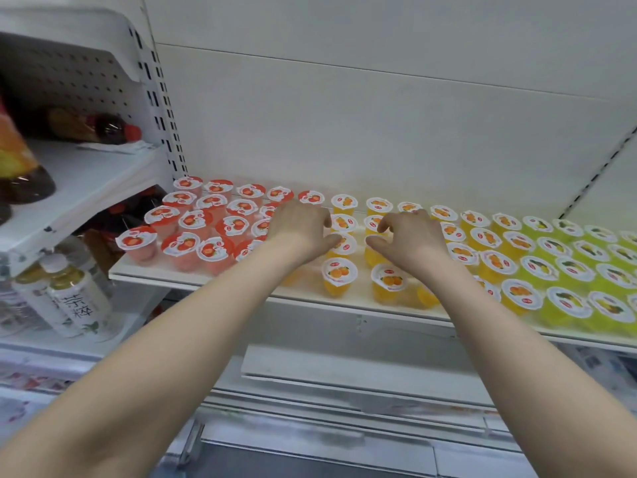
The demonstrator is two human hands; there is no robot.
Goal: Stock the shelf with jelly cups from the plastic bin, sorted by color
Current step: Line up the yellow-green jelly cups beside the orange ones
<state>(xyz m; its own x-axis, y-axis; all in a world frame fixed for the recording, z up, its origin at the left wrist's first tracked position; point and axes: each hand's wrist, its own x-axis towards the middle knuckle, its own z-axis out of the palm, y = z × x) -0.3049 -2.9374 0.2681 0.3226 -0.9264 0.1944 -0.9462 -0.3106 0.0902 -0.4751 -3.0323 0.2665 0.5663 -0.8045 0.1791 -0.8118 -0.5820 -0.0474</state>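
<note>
Head view: we judge the shelf [241, 284] nearly stocked: red jelly cups [195, 219] left of left grip [301, 229], orange jelly cups [339, 273] under both, green jelly cups [568, 303] right of right grip [412, 238]. Both grips are curled; we cannot tell if they hold anything. The bin is out of view.

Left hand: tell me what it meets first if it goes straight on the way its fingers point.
Probably the orange jelly cup just ahead of the left hand, second row from the back. Depth is unclear, so the fingers may already touch it. Behind it stands another orange cup.
</note>
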